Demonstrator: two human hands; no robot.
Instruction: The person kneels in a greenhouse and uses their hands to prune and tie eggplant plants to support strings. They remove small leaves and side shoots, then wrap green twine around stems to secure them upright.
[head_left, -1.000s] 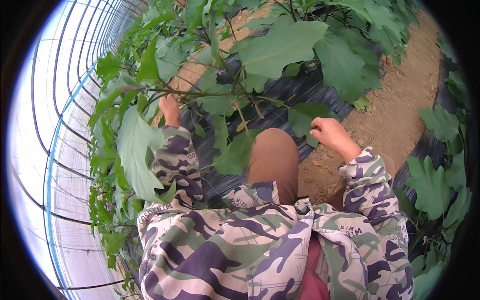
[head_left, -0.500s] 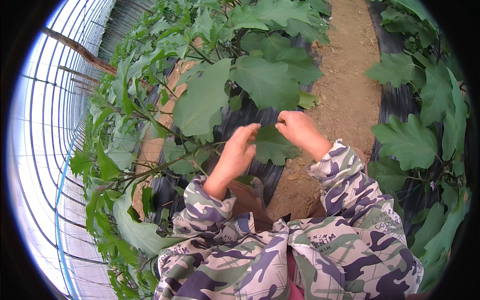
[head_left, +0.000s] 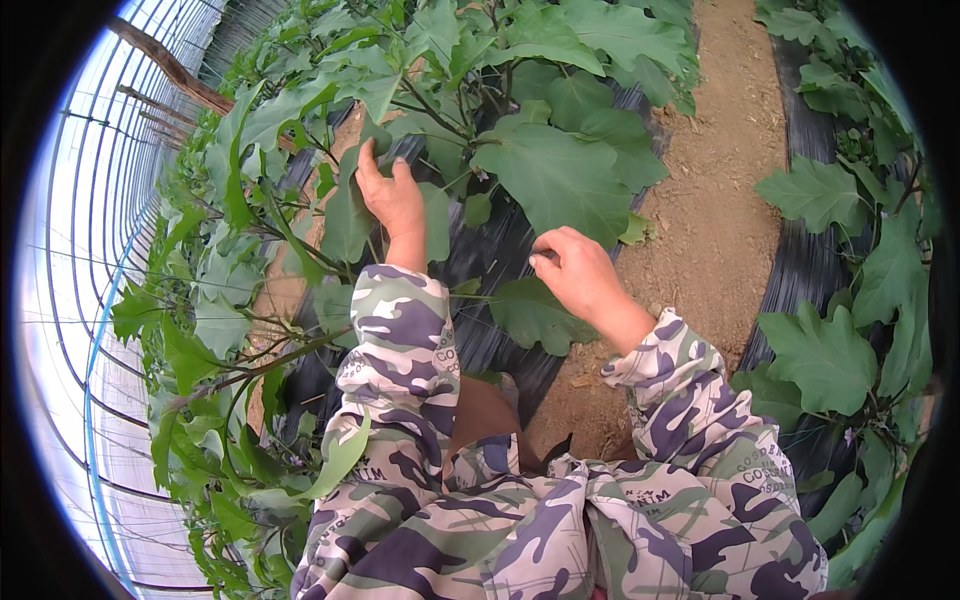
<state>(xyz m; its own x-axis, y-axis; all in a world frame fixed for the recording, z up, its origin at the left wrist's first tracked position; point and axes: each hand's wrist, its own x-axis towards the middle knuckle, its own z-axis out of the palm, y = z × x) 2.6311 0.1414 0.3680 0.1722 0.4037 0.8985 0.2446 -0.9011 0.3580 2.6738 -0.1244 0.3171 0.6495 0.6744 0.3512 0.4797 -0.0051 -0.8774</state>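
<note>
My left hand (head_left: 393, 205) is raised among the eggplant leaves, its thumb and forefinger apart. Its fingers lie against a large green leaf (head_left: 347, 215), which is turned partly edge-on beside the hand. Lower and to the right, my right hand (head_left: 582, 280) is curled, thumb and forefinger close together. A small dark spot shows between those fingertips, too small to name. Just below that hand spreads a lobed leaf (head_left: 535, 312) on a thin stalk. Another broad leaf (head_left: 560, 180) hangs above it.
Black plastic mulch (head_left: 490, 240) covers the bed under the plants. A bare soil path (head_left: 715, 180) runs along the right, with another eggplant row (head_left: 825, 360) beyond. At left, a thick branching stem (head_left: 270, 365) leans outward near the greenhouse's hooped wall (head_left: 75, 300) and wooden pole (head_left: 175, 70).
My left hand has moved up and left, away from the right hand, and the big leaf beside it has swung aside. My right hand has shifted slightly down relative to the leaves.
</note>
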